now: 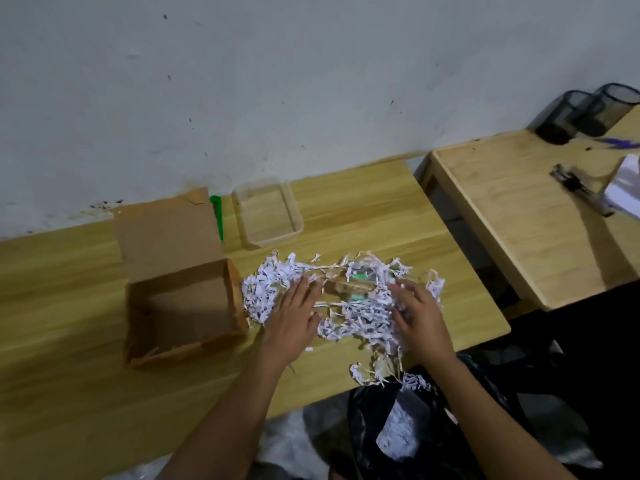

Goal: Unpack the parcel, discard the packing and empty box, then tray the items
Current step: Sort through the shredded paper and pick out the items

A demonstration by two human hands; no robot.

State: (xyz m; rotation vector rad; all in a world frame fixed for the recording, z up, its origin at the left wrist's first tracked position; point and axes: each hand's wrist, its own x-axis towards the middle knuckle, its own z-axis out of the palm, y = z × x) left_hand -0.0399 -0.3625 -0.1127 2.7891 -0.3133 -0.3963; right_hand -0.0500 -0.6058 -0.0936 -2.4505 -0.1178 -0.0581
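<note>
Left hand and right hand, both flat with fingers spread, bracket the shredded paper heaped beside the empty cardboard box; best swept gently toward the black bag, sparing half-buried items.

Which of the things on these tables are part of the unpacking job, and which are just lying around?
Part of the job: open cardboard box, shredded paper, items half buried in it, clear tray, black bag, left hand, right hand.

Lying about: two dark pen holders, stapler, white papers, green object.
</note>
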